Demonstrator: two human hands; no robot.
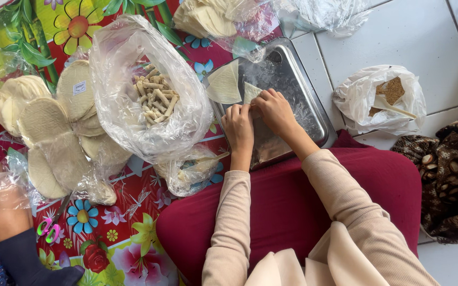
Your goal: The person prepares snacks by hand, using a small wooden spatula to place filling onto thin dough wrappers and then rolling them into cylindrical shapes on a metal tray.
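Flowered mat (128, 254) carries metal tray (292, 79), wrapper bags (149, 90).

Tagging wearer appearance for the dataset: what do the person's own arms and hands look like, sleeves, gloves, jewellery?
Both arms wear long, close-fitting sleeves of beige ribbed knit that end at the wrists. The left hand and right hand are bare: no gloves. No rings, watch or bracelets show from this head view. No markings on the sleeves.

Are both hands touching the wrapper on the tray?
Touching. The head view shows the left hand and the right hand pressing their fingertips onto the pale wrapper on the metal tray, with no gap visible.
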